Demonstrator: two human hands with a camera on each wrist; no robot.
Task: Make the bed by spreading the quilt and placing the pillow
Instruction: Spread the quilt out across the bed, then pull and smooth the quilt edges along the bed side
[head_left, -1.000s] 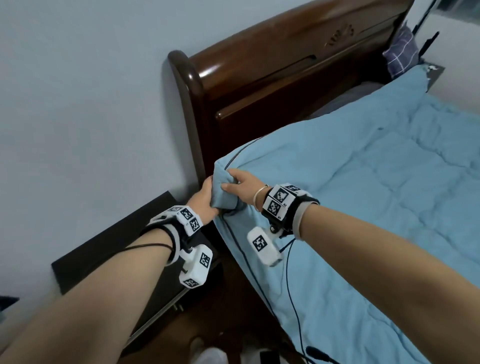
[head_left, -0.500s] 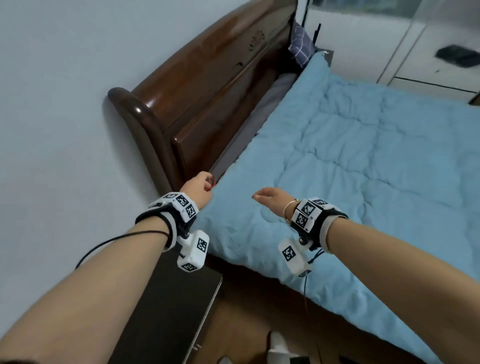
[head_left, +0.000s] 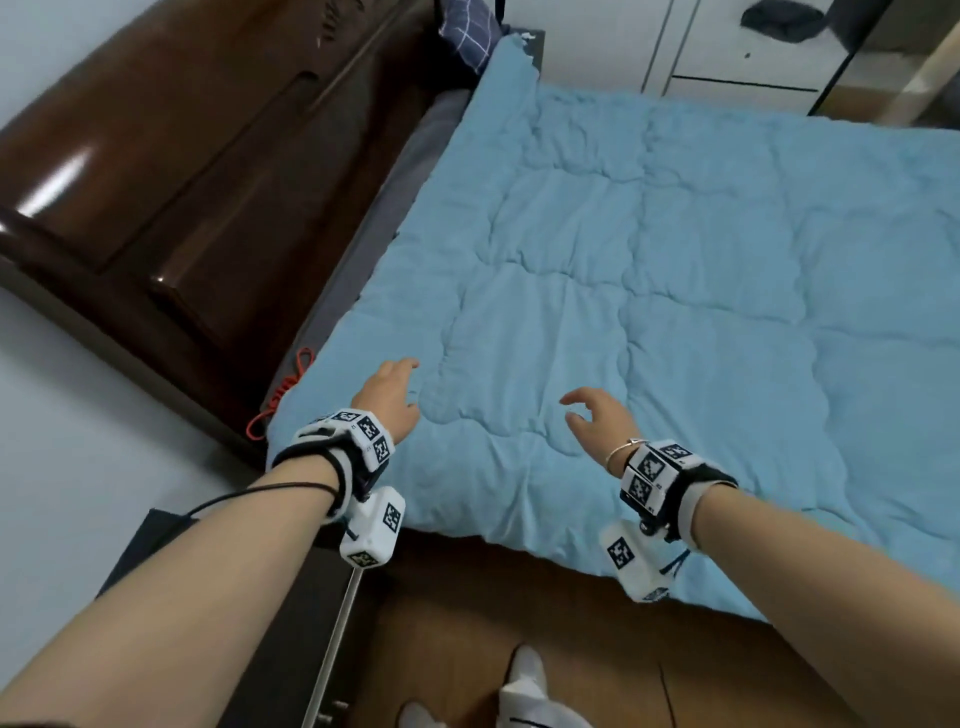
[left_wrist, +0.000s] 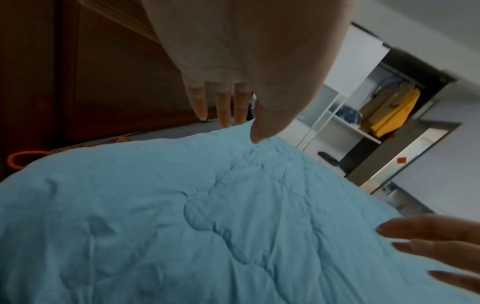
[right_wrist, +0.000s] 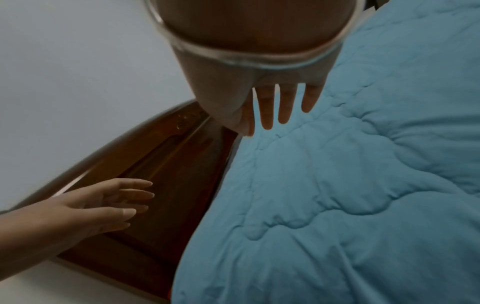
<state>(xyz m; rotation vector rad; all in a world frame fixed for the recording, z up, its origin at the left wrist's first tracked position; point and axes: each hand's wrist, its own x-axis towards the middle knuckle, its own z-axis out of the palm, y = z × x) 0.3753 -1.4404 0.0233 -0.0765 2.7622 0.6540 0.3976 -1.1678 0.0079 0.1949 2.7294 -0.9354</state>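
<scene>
Two loose-fingered hands, left hand (head_left: 390, 396) and right hand (head_left: 597, 418), above puffy stitched blue quilt (head_left: 649, 291)

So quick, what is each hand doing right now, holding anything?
Left hand: open, holding nothing, over the blue quilt.
Right hand: open, fingers loosely spread, holding nothing.

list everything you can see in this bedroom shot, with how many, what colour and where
quilt: one, light blue, spread over the bed
headboard: one, dark brown wood, left of the quilt
pillow: one, navy checked, far corner by the headboard
cord: one, orange-red, between headboard and quilt
wardrobe: one, white, beyond the bed
nightstand: one, black, near left
floor: brown wood, beside the bed
left hand: open, above the quilt's near corner
right hand: open, fingers spread above the quilt
</scene>
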